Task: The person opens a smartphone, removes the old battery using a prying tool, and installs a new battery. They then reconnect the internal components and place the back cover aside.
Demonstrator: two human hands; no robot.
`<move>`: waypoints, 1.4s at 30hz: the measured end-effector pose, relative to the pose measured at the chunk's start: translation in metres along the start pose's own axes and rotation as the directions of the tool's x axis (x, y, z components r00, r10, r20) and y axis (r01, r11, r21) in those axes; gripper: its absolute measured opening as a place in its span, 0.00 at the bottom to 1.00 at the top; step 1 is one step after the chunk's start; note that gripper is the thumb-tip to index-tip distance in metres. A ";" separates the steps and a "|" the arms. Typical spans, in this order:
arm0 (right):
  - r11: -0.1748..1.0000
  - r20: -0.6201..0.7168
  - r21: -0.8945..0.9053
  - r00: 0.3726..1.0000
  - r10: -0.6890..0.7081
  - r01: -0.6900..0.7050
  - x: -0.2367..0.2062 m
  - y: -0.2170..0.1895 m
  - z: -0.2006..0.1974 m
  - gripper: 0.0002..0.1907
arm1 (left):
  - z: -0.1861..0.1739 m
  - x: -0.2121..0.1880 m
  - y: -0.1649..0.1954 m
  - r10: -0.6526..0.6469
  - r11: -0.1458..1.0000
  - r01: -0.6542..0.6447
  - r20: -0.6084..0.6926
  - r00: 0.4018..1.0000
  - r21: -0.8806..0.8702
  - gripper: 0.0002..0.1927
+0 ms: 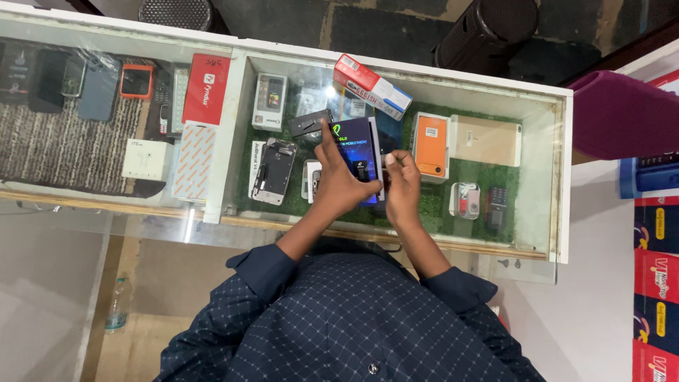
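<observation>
My left hand (338,182) grips a dark blue phone box (358,145) on top of the glass counter (212,212), thumb stretched along its left edge. My right hand (402,189) sits at the box's right edge, fingers pinched on a small pale piece (391,158) there; what it is I cannot tell. A small black item (310,123) lies on the glass just left of the box. A red, white and blue carton (372,86) rests on the counter behind it.
Under the glass lie phone boxes, an orange-fronted box (431,146), a gold box (486,140), small handsets on green turf, and phone cases on a striped mat (64,141). Red cartons (656,297) stack at right. Black stools stand beyond the counter.
</observation>
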State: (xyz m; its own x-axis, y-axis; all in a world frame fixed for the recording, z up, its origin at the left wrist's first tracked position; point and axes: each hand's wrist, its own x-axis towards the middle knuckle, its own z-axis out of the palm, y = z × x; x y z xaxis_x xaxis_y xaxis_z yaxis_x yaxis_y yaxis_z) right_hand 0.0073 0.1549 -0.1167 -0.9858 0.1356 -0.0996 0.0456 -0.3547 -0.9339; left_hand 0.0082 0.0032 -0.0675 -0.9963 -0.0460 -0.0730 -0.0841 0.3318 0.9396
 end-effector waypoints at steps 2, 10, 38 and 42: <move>0.996 -0.012 0.091 1.000 -0.001 0.002 0.002 -0.001 -0.003 0.04 | 0.000 0.002 -0.008 0.046 0.984 -0.036 0.051 0.998 -0.177 0.77; 0.851 0.059 -0.454 0.962 -0.267 0.264 0.004 -0.029 -0.014 0.09 | -0.023 -0.002 -0.058 0.106 0.285 0.345 0.387 0.916 -0.894 0.54; 0.622 0.166 -0.764 0.984 -0.071 0.173 0.012 -0.019 -0.009 0.20 | -0.007 -0.016 -0.084 0.037 0.303 0.308 0.334 0.942 -0.902 0.48; 0.977 0.127 -0.208 0.991 -0.030 0.056 0.014 -0.027 -0.028 0.19 | -0.009 -0.009 -0.071 0.126 0.452 0.114 0.190 0.974 -0.885 0.53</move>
State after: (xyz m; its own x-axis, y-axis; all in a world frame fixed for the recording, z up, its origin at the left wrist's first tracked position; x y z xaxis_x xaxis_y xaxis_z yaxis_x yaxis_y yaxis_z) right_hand -0.0032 0.1925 -0.1029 -0.9992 0.0277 -0.0275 0.0232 -0.1465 -0.9889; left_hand 0.0233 -0.0280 -0.1304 -0.9843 0.1758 -0.0157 -0.1344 -0.6891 0.7121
